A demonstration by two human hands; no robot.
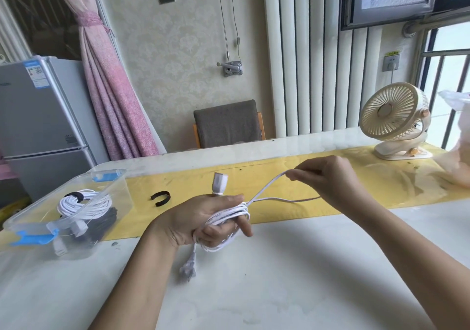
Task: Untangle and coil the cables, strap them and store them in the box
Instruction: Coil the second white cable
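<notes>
Table (279, 278), white-topped, is spanning the near view, with a yellow runner (193, 179) lying along its far half. Radiator (305, 62), white and ribbed, is standing against the back wall; a pink curtain (112, 95) is hanging tied back at the left, beside a grey fridge (43, 116). Chair (227, 123), brown-backed, is sitting behind the table's far edge. Box (115, 192), clear plastic with blue latches and no lid on, is resting on the table's left end, holding a coiled white cable (84, 203) bound by a black band and, beside it, a bundled black cable (101, 224). Fan (393, 116), cream, is standing on the runner at the far right, next to a translucent bag (457, 151). Left hand (203, 217) is hovering over the table centre, its fingers curling round several loops of the loose white cable (229, 214) wound about the palm, thumb lying over the top of the loops. Right hand (328, 179) is raised above the runner, thumb and forefinger pinching the free run of that cable, which is rising taut from the coil; the other fingers are bending loosely. Plug (188, 268) is dangling below the left hand, just over the table. Socket end (218, 183) is sticking up behind the left hand. Strap (160, 197), black and curled open, is lying on the runner between box and left hand.
</notes>
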